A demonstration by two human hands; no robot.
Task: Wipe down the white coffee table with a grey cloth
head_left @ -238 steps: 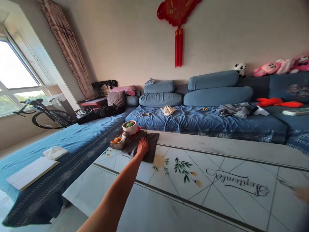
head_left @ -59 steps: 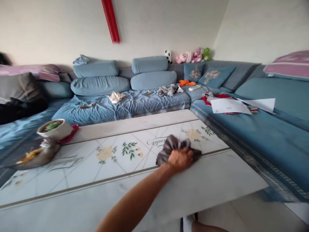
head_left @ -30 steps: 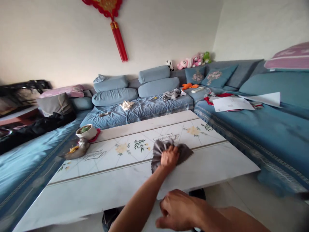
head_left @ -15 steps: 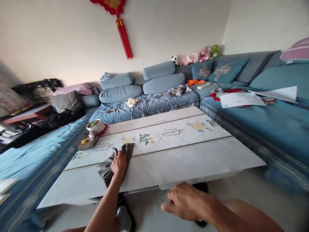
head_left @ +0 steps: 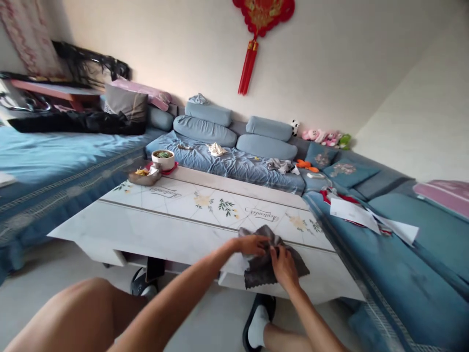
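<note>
So the cloth is bunched on the table, right by the near edge. Left hand and right hand both have bent fingers pinching its folds; can't tell how tightly. I'd keep those 2 grips light, ease the creases outward, and let the fabric lie flat, no lumps underneath.

Under the fingers, a crumpled gray cloth on the white desk. Far to the left of the fingers, a bowl with orange-yellow bits in it. Just past it from the fingers, a white pot on a red tray, with a green plant inside. Beyond the fingers, yellow flowers and curly writing printed on the desk top.
</note>
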